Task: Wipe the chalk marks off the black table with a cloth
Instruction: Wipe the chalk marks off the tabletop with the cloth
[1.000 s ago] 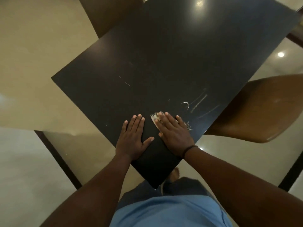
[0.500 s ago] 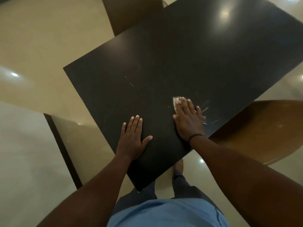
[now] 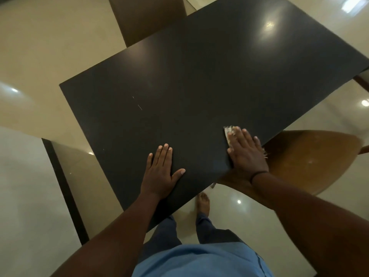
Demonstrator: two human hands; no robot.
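Glossy beige tiled floor (image 3: pixel 36 56) reflecting ceiling lights, brown wooden chairs (image 3: pixel 311 158), dark floor strip (image 3: pixel 65 192)

No writing, label, brand, number or sign can be read anywhere in the head view (the pale strokes on the black table (image 3: pixel 199 80) are only thin scratches or chalk lines, not letters).
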